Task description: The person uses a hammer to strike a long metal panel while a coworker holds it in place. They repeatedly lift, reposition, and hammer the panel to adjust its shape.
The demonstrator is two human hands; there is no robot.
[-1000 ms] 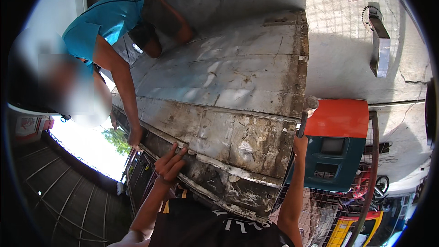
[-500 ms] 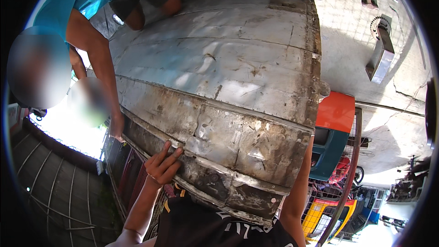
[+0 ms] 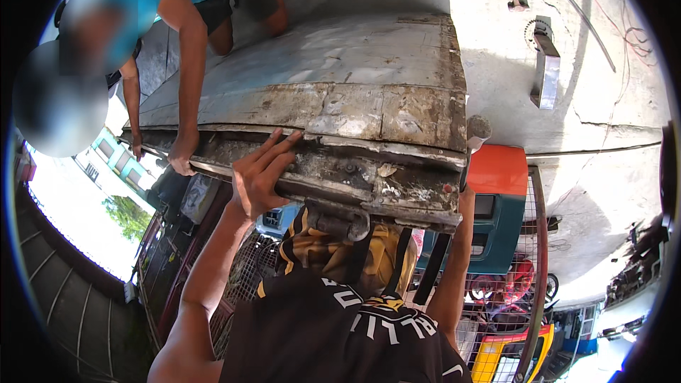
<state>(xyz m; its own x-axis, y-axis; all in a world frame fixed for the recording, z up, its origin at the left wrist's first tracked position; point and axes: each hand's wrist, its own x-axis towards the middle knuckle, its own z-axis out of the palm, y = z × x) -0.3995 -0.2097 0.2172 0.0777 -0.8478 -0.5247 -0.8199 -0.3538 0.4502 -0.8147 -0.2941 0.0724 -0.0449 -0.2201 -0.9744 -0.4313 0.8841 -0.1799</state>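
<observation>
Left hand (image 3: 257, 174) pressed flat under rusty metal panel (image 3: 333, 92), fingers (image 3: 280, 145) spread; right hand hidden behind panel edge, fingers' state impossible to tell.

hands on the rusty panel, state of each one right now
Left hand: open, fingers spread, pressed on the rusty metal panel edge.
Right hand: hidden behind the panel, cannot tell.

A large sheet-metal panel (image 3: 319, 64) is seen, matt grey on its broad face, with paint flaked and rust-brown patches roughened along its folded edge (image 3: 369, 170). The ground (image 3: 567, 120) is shown as pale, cracked concrete, rough and dusty. A wire-mesh cage (image 3: 496, 298) of thin, possibly painted metal is glimpsed. Soft cloth is worn: a black shirt (image 3: 319, 340), matt.
</observation>
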